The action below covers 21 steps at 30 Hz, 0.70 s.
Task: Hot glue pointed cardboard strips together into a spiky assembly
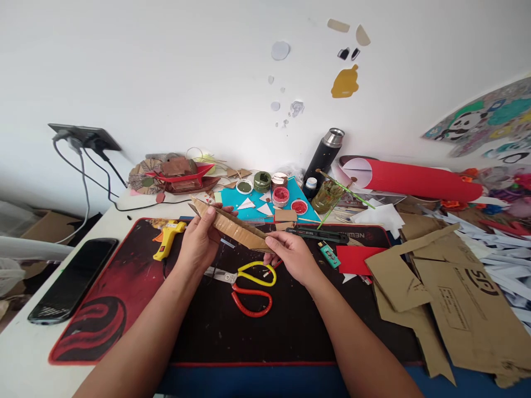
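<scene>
A folded cardboard boat shape [234, 229], long and narrow with a pointed end at the upper left, is held tilted above the desk mat. My left hand [203, 229] grips its left part, thumb on the near side. At its lower right end, my right hand [290, 253] pinches the cardboard between thumb and fingers. Beneath the hands lie scissors [249, 282] with one yellow and one red handle, their blades partly behind my left wrist. A yellow glue gun [169, 240] rests left of my left hand. The far fingers are partly hidden behind the cardboard.
A phone [74, 279] lies at the left. Paint jars [281, 196], a black flask [326, 152] and a jar with brushes [327, 196] stand at the back, near a red boat model [182, 174]. Cardboard pieces [456, 293] cover the right side. A utility knife [319, 235] lies beyond my right hand.
</scene>
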Motion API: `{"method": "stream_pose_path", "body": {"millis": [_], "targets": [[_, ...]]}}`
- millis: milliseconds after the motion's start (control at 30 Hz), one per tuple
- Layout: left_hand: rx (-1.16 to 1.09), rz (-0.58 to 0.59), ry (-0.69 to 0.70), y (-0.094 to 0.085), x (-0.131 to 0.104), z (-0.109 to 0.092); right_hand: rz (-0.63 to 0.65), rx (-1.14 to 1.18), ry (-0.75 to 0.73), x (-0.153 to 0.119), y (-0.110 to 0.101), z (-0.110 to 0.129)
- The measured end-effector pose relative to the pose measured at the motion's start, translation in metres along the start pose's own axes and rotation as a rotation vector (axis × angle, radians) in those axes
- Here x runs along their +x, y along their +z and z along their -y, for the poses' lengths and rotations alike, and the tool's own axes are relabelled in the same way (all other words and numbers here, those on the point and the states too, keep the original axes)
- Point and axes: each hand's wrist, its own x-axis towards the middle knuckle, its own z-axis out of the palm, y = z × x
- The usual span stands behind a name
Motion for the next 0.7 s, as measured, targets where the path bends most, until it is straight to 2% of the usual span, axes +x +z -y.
{"method": "stream_pose_path", "body": {"millis": [200,367,700], "targets": [[0.015,0.009,0.047,0.0,-0.001,-0.001,-0.069,0.008,-0.088,0.001,0.0,-0.002],[0.022,0.038,0.12,0.007,-0.006,-0.005,-0.088,-0.015,-0.161,0.0,0.0,0.0],[0.009,0.088,0.067,0.012,-0.01,-0.002,-0.147,0.019,-0.144,0.003,0.002,-0.005]]}}
